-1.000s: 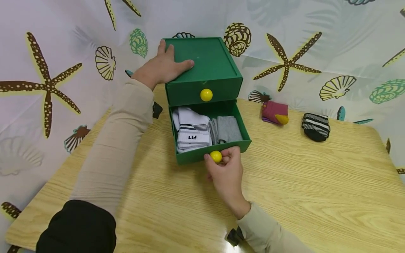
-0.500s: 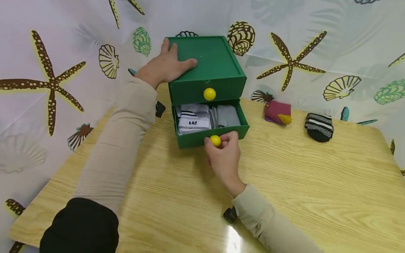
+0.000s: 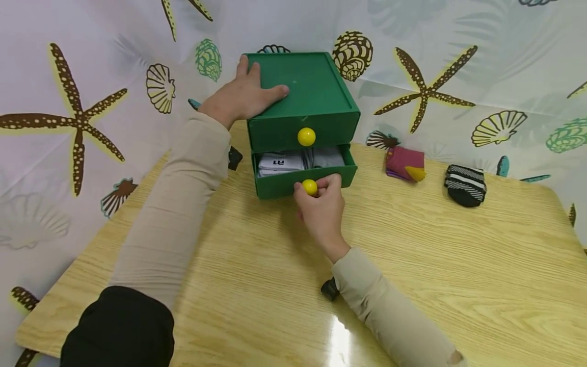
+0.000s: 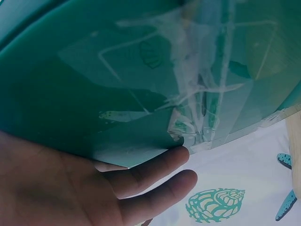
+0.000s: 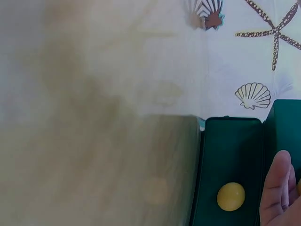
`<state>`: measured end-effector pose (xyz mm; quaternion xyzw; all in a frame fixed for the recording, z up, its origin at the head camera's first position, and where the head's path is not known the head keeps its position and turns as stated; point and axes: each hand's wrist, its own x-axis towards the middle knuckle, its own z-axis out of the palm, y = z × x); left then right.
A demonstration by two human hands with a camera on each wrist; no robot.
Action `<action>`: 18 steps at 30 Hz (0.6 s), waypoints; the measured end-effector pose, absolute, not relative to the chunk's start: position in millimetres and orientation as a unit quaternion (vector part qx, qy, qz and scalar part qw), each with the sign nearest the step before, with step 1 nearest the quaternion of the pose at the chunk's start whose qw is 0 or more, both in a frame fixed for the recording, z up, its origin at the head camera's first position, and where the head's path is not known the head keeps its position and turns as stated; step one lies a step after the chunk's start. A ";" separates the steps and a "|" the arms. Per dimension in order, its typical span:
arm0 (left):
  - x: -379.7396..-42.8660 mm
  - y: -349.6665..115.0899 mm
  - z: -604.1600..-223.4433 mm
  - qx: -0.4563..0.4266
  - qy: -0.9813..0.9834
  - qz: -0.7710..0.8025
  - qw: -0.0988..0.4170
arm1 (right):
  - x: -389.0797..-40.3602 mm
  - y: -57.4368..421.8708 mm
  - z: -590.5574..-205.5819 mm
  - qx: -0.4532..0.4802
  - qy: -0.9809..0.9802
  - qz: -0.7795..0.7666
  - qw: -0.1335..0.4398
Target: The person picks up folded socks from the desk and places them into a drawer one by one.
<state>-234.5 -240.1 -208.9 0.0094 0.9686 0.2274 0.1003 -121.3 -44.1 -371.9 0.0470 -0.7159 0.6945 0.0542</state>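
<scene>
A green two-drawer box [image 3: 307,84] stands at the back of the table. Its lower drawer [image 3: 279,187] is partly pulled out, with folded white socks [image 3: 281,162] and grey socks [image 3: 328,157] inside. My right hand [image 3: 323,214] pinches the round yellow knob [image 3: 309,187] of that drawer. Spread over the box's top left edge, my left hand [image 3: 243,97] rests with thumb on top. In the left wrist view, fingers [image 4: 155,172] lie along the box's taped side. The upper drawer is closed, its yellow knob [image 5: 231,196] showing in the right wrist view.
To the right of the box lie folded maroon socks [image 3: 404,163] and folded black-and-white striped socks [image 3: 465,185] on the wooden table [image 3: 435,265]. A white curtain [image 3: 284,23] printed with shells and starfish hangs close behind.
My right hand has pushed the lower drawer inward by its knob, so less of the white and grey socks shows. The left hand has stayed on the box.
</scene>
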 end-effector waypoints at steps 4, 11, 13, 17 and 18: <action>-233.6 -239.1 -207.5 0.007 0.970 0.222 0.102 | -129.8 -46.9 -372.0 0.048 -0.722 0.689 0.054; -233.7 -238.4 -206.8 -0.002 0.976 0.194 0.103 | -141.4 -50.9 -371.5 0.055 -0.725 0.685 0.056; -233.7 -238.0 -206.6 -0.005 0.979 0.177 0.100 | -144.3 -51.9 -370.7 0.055 -0.725 0.684 0.054; -233.7 -237.5 -205.7 -0.006 0.986 0.140 0.088 | -150.1 -54.2 -369.5 0.055 -0.728 0.681 0.052; -233.9 -237.5 -205.4 -0.005 0.988 0.132 0.086 | -151.4 -54.7 -369.5 0.055 -0.729 0.680 0.052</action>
